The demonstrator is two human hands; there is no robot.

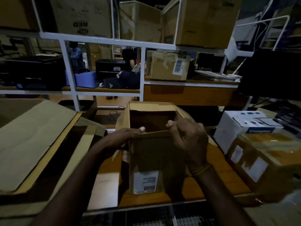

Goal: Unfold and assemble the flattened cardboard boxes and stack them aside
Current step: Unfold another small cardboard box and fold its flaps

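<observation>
Matt brown cardboard box (151, 154) with a white paper label (146, 181); smooth, slightly glossy wooden table (216, 185); white-painted metal rack (107, 41) far; glossy white carton (244, 126) right.

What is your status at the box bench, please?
Left hand and right hand both grip the open box at its near rim. Box upright, top flaps open. Flattened cardboard waits left.

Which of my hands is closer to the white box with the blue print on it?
Right. Your right hand grips the near right rim of the open cardboard box, on the side facing the white box. Your left hand holds the near left rim, farther away.
</observation>
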